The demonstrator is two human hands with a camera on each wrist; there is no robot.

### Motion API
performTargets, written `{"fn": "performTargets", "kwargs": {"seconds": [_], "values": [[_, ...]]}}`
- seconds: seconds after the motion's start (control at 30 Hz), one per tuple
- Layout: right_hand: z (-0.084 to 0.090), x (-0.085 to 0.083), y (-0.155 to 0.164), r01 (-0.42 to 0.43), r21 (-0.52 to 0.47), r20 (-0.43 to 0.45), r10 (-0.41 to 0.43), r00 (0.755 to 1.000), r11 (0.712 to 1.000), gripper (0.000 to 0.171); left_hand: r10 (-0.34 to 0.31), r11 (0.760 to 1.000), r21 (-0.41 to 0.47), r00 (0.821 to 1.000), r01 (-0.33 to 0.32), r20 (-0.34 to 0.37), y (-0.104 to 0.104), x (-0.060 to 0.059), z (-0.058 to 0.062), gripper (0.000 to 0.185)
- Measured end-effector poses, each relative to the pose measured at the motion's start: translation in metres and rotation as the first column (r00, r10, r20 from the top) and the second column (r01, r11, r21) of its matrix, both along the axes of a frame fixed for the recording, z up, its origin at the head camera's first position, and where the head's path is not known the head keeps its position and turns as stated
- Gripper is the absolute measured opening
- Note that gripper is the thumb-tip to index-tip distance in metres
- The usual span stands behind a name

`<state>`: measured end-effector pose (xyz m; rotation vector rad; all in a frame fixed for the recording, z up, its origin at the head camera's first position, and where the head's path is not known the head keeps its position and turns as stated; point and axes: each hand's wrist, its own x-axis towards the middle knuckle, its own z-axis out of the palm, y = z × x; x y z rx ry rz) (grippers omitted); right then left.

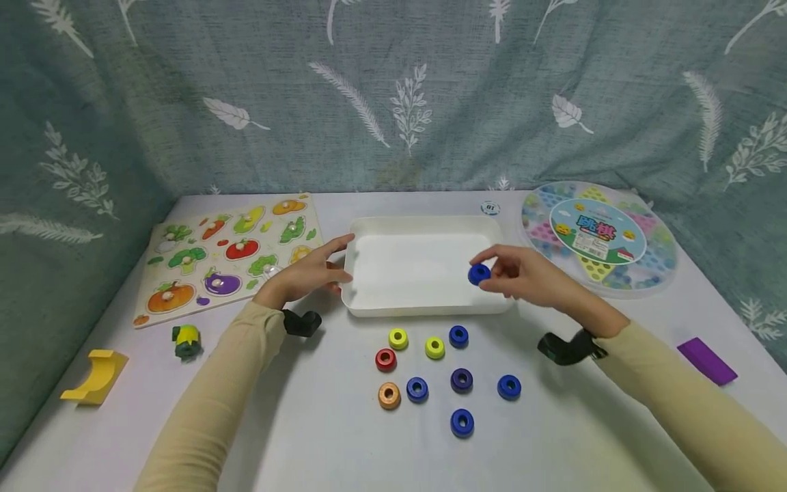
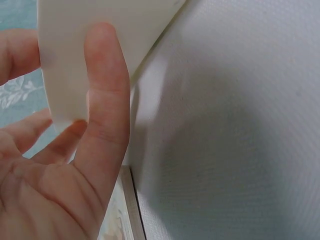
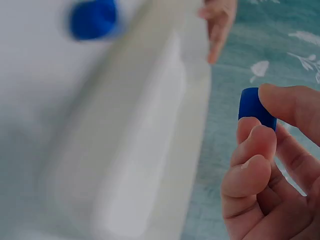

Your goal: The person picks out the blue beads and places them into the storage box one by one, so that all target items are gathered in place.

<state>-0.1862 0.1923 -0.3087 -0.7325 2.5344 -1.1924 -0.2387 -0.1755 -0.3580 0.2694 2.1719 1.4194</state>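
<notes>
A blue ring [image 1: 479, 275] with a hole in its middle is pinched between the thumb and fingers of my right hand [image 1: 519, 275], over the right end of a white rectangular tray [image 1: 424, 311]. In the right wrist view the same blue ring [image 3: 256, 107] shows edge-on at the fingertips. My left hand [image 1: 310, 272] touches the tray's left end with its fingers spread. Seen from the left wrist, the thumb [image 2: 107, 85] lies straight along the tray's outer wall [image 2: 65, 60]. The tray holds nothing visible.
In front of the tray lie several loose rings: blue [image 1: 462, 424], yellow [image 1: 434, 348], red [image 1: 385, 360] and orange [image 1: 389, 395]. A vegetable puzzle board [image 1: 203, 242], small green-yellow piece [image 1: 186, 342] and yellow arch block [image 1: 98, 377] sit left; a round game box [image 1: 599, 236] and purple block [image 1: 707, 361] right.
</notes>
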Motion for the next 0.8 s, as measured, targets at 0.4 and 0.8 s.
{"fn": "performTargets", "kwargs": {"seconds": [0.4, 0.8], "values": [[0.002, -0.096, -0.085, 0.099, 0.086, 0.098, -0.107, 0.989, 0.991, 0.038, -0.006, 1.000, 0.017, 1.000, 0.006, 0.000, 0.000, -0.001, -0.001, 0.082], [-0.035, -0.120, -0.123, 0.105, 0.149, 0.185, -0.132, 0.974, 0.983, 0.037, 0.010, 1.000, -0.009, 1.000, -0.010, 0.002, 0.000, 0.001, 0.002, 0.081]]}}
